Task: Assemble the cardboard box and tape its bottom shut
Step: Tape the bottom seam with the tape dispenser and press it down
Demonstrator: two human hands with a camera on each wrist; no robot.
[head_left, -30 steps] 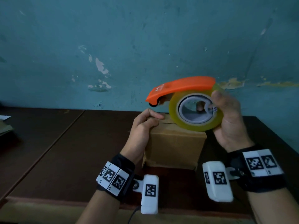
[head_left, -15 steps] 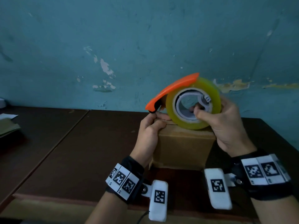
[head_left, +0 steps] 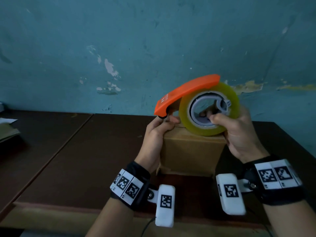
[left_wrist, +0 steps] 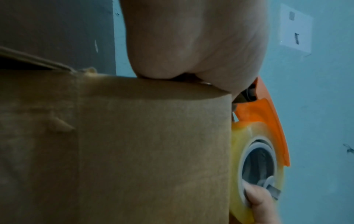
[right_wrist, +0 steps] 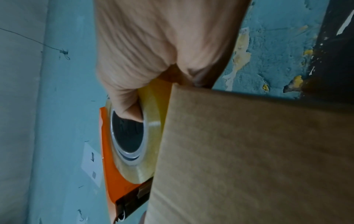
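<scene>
A small brown cardboard box [head_left: 191, 154] stands on the dark wooden table [head_left: 85, 151]. My left hand [head_left: 159, 132] grips the box's top left edge, fingers curled over it; the left wrist view shows the palm [left_wrist: 191, 45] on the box [left_wrist: 134, 151]. My right hand [head_left: 239, 134] holds an orange tape dispenser [head_left: 184, 93] with a yellowish tape roll [head_left: 210, 108], thumb hooked inside the core. The roll rests on the box top, the dispenser's nose down beside my left fingers. In the right wrist view the roll [right_wrist: 145, 136] sits against the box [right_wrist: 249, 151].
A teal wall [head_left: 153, 40] with peeling paint rises right behind the table. Papers [head_left: 6, 129] lie at the far left of the table. A seam [head_left: 71, 137] runs between two tabletop sections. The table's near edge [head_left: 68, 207] is just below my wrists.
The right hand has brought the dispenser down and tilted it nose-down onto the box top, beside my left fingers. The left hand stays on the box's edge.
</scene>
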